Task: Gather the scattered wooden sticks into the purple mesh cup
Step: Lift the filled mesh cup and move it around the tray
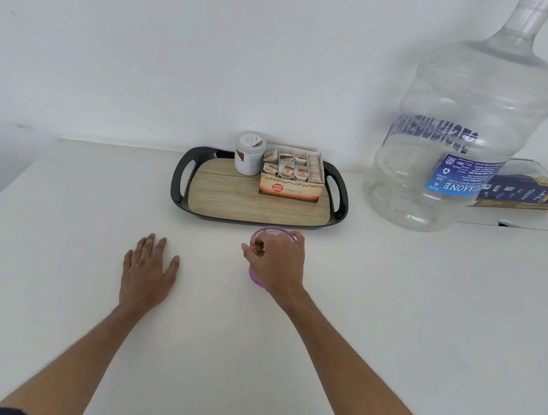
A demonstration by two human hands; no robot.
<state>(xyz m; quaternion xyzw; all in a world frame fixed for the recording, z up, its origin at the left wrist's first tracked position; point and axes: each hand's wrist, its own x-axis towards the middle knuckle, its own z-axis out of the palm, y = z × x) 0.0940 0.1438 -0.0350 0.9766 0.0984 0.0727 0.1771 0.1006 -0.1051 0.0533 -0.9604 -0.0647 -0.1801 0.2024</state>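
Left hand (147, 269) flat on bench (391, 308); right hand (276, 262) clutching sticks (258, 250) over cup (274, 233). Light, stiff; best gripped mid-bundle.

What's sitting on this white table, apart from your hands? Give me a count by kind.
Trays: 1, tray
Jars: 1, jar
Tea boxes: 1, tea box
Cups: 1, purple cup with a bundle of sticks
Water jugs: 1, jug
Blue boxes: 1, blue box
Total: 6 things, bundle aside.

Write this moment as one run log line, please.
right hand: holds bundle of brown wooden sticks over round purple mesh cup | left hand: flat on white table | loose sticks: none seen
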